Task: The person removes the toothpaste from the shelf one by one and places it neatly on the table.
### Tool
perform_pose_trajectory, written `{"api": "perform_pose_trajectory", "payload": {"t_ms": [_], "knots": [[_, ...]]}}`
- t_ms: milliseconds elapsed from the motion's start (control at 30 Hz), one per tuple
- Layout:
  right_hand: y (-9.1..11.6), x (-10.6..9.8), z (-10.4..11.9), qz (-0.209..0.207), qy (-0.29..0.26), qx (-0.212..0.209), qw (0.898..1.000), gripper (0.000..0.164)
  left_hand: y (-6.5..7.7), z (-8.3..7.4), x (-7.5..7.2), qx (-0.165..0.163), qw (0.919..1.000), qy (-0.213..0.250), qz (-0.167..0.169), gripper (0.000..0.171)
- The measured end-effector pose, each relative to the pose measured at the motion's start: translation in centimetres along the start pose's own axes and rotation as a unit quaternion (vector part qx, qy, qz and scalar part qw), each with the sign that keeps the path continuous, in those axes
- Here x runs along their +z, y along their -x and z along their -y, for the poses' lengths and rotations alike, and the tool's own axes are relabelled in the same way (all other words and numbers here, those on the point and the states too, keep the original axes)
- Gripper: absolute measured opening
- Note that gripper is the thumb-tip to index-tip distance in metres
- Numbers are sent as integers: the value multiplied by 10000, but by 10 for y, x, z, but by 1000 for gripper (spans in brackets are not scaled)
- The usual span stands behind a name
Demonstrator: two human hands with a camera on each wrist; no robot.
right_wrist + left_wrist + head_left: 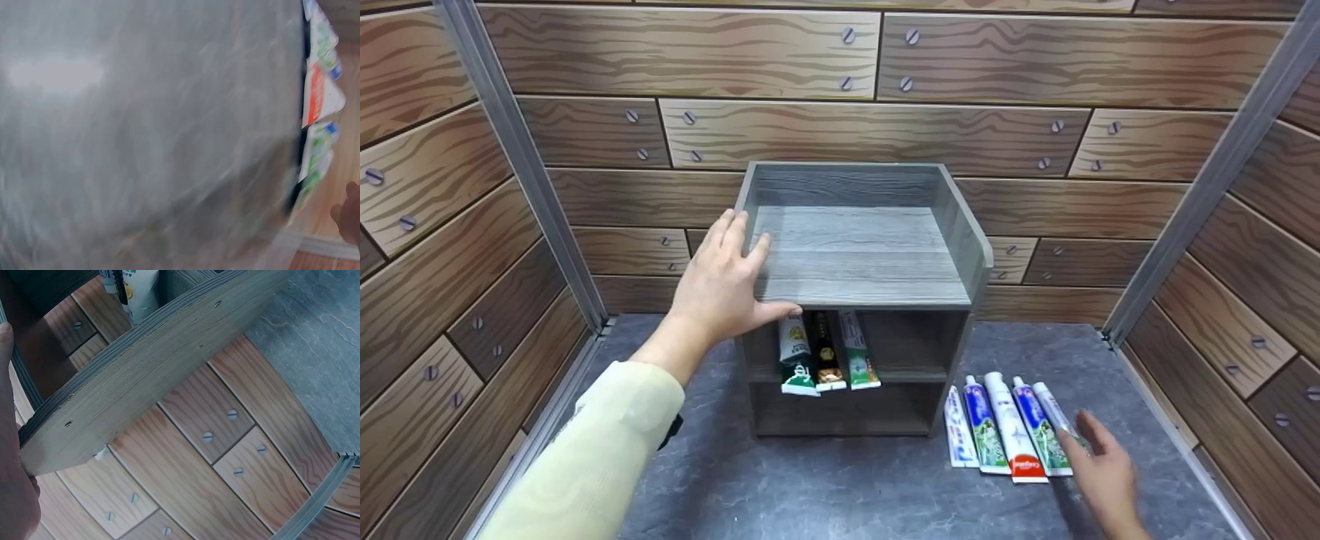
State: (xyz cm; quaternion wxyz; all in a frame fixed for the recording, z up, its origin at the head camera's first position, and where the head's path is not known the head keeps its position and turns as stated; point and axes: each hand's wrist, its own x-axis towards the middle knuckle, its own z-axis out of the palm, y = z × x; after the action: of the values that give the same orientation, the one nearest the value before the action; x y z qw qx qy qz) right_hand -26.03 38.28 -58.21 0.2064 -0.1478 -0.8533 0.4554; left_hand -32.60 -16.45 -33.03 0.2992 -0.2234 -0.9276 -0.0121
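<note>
In the head view my left hand rests on the left side of a small grey wooden shelf, its fingers spread and its thumb along the top board's front edge. My right hand is beside the rightmost toothpaste tube in a row on the floor; whether it touches is unclear. That row also has a red-ended white toothpaste tube and blue-and-green ones. Under the top board lie a green-ended tube, a black-and-gold tube and a white-and-green tube, their ends jutting forward.
The shelf stands on a grey marbled floor, and its lower compartment lies beneath the three tubes. Wood-patterned walls enclose the space, with metal corner posts. The right wrist view is blurred.
</note>
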Motion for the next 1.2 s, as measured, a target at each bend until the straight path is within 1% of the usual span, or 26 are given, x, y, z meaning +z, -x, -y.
{"api": "perform_pose_trajectory", "payload": {"t_ms": [100,200,300,433,667,767,867,967,1067,1200], "knots": [[7,7,16,-259,-374,-488,9978,57,0,0,-1,-27,10000,-6,53,107],[15,14,33,-356,-619,-939,9930,54,0,0,-1,-32,10000,3,70,107],[24,22,49,-359,-908,-1320,9864,54,1,0,-1,-23,10000,8,52,107],[38,27,72,-354,-1152,-1749,9772,56,1,0,0,-11,10000,12,-13,107],[58,31,107,-304,-1259,-2154,9679,57,1,0,0,-15,10000,10,-50,105],[65,33,121,-240,-1371,-2422,9602,58,1,-1,0,-23,10000,40,-17,105],[71,38,133,-147,-1447,-2810,9486,60,0,-1,-1,-36,10000,60,32,106],[76,44,144,-57,-1375,-3145,9392,62,1,0,-1,-42,10000,57,52,107],[80,51,153,10,-1270,-3238,9375,64,1,0,-1,-35,10000,40,54,109],[83,62,168,60,-1252,-3233,9380,64,1,0,-1,-24,10000,13,76,110]]}}
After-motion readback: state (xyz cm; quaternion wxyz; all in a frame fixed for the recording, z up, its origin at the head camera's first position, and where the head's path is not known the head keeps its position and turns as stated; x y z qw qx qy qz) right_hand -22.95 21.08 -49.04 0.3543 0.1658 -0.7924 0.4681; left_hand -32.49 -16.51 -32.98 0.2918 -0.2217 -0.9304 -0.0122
